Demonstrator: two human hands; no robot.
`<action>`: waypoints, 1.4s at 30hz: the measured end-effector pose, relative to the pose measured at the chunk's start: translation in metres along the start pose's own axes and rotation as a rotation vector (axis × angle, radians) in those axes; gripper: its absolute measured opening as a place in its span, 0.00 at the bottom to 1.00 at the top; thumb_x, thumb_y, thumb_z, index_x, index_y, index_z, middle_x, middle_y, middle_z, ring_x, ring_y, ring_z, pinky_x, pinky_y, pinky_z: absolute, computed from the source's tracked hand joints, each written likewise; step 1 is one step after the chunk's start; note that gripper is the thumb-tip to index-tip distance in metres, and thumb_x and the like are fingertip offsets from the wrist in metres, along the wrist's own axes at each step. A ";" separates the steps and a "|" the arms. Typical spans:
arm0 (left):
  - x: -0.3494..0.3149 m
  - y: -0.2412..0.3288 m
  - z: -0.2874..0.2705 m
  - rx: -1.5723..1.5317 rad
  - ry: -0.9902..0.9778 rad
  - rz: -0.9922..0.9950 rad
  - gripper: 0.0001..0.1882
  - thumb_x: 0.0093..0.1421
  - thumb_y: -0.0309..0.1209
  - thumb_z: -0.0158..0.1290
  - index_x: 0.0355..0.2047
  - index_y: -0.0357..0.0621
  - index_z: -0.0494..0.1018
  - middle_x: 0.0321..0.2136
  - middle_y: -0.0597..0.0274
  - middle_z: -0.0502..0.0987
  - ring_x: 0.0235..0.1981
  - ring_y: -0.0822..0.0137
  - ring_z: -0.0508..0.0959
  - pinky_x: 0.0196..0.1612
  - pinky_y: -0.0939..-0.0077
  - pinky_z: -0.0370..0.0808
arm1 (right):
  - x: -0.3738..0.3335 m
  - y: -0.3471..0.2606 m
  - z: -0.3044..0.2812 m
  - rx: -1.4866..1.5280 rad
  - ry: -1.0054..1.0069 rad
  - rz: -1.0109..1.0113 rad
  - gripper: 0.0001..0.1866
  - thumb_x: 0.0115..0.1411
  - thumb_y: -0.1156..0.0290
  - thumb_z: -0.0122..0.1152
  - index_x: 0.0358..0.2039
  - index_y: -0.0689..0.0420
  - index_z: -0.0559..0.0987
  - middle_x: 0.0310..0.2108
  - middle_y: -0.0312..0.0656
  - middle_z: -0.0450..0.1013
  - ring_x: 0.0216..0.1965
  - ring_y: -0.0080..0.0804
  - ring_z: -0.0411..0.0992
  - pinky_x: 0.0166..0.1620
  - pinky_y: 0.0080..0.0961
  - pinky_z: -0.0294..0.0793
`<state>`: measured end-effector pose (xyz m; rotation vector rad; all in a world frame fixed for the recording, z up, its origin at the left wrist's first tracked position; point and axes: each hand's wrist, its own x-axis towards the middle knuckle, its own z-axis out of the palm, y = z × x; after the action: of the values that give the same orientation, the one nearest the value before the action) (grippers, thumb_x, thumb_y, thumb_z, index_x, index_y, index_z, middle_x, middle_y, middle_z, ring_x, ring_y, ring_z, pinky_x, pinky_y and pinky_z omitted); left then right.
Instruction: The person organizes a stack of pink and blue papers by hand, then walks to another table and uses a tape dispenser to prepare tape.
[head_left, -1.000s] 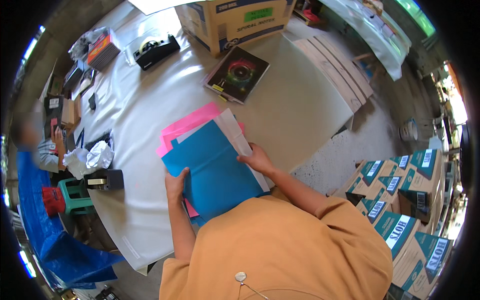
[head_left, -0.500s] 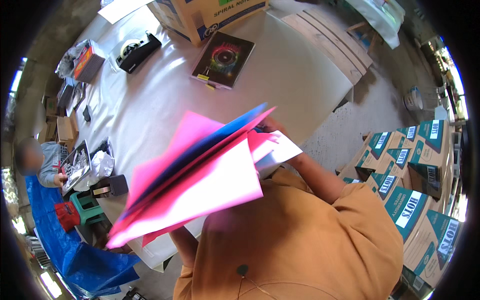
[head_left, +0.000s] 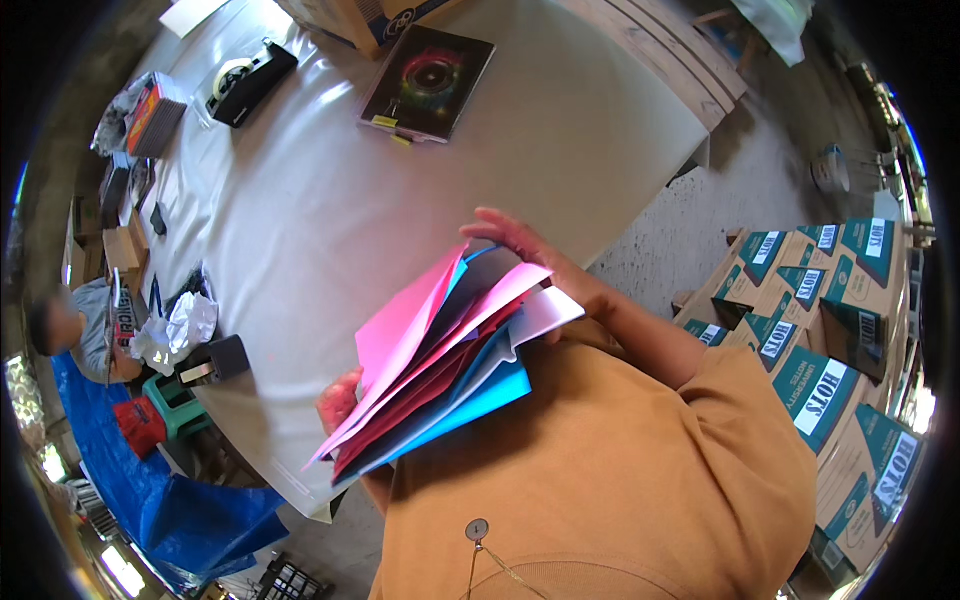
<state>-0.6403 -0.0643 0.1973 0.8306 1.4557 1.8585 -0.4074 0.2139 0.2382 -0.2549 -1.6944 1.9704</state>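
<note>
A fanned bundle of coloured sheets [head_left: 430, 370], pink, maroon, blue and white, is held at a slant in front of my orange shirt. My left hand [head_left: 340, 402] grips its lower left end, with part of the fingers hidden behind the pink sheet. At the upper right end my right hand [head_left: 515, 240] wraps round the edges, its fingers on the far side; the sheets cover its thumb. Beyond the bundle, a dark notebook [head_left: 428, 85] with a colourful round design and yellow tabs lies on the table [head_left: 400, 200].
A black tape dispenser [head_left: 252, 85] and a stack of books [head_left: 157, 115] sit at the far left. A cardboard box [head_left: 360, 20] stands at the back. Cartons [head_left: 820, 390] are piled on my right. A person in grey [head_left: 95, 330] is at left, near a green stool [head_left: 177, 405].
The bundle has swung down and closer to my body, less spread, with blue sheets now on its near side. Both hands show more. The person at left has lowered the dark item they held.
</note>
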 end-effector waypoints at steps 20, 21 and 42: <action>-0.002 -0.006 0.018 -0.164 -0.356 0.230 0.16 0.57 0.35 0.53 0.42 0.38 0.70 0.41 0.43 0.72 0.50 0.50 0.69 0.55 0.55 0.61 | -0.018 0.044 -0.032 0.249 0.189 0.102 0.15 0.53 0.88 0.54 0.41 0.60 0.76 0.51 0.47 0.66 0.48 0.36 0.71 0.51 0.28 0.72; -0.006 -0.010 0.012 -0.206 -0.364 0.198 0.18 0.58 0.36 0.53 0.45 0.38 0.68 0.43 0.42 0.71 0.52 0.49 0.68 0.56 0.54 0.60 | -0.017 0.038 -0.029 0.230 0.197 0.097 0.15 0.52 0.88 0.54 0.40 0.61 0.76 0.52 0.48 0.64 0.50 0.38 0.70 0.51 0.29 0.73; -0.017 0.000 0.028 -0.271 -0.379 0.110 0.12 0.58 0.33 0.53 0.41 0.45 0.71 0.44 0.51 0.71 0.54 0.50 0.65 0.57 0.57 0.60 | -0.020 0.028 -0.054 -0.220 0.199 -0.034 0.12 0.44 0.82 0.65 0.31 0.55 0.80 0.39 0.38 0.72 0.46 0.30 0.68 0.49 0.29 0.67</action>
<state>-0.6078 -0.0612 0.2007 1.0717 0.9196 1.8033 -0.3727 0.2481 0.1972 -0.4815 -1.7699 1.6732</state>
